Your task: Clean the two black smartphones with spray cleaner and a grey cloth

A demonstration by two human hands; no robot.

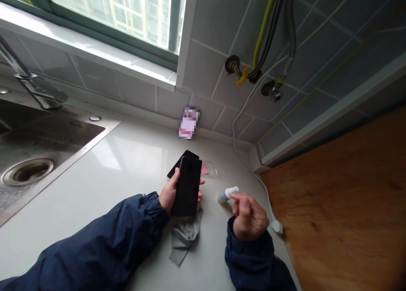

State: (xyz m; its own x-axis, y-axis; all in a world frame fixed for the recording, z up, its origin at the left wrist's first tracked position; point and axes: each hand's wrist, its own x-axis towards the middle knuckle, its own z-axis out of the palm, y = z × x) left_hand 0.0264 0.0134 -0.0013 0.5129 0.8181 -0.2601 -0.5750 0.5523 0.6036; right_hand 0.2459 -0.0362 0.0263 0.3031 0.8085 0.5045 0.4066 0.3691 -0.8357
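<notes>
Gripping black smartphone (187,186) in left fingers (173,182); right fingers (242,201) pinched beside bottle (226,194), label unreadable.

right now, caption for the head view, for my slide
Left hand holds a black smartphone over a grey cloth; right hand beside a small white-capped bottle.

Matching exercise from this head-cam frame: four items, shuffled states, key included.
Items:
1 left hand
2 right hand
3 grey cloth
4 second black smartphone

States:
A lying on the countertop, partly behind the held phone
B gripping a black smartphone
C bunched below the held phone
D fingertips at a small white-capped bottle

Pairs: 1-B, 2-D, 3-C, 4-A
</notes>
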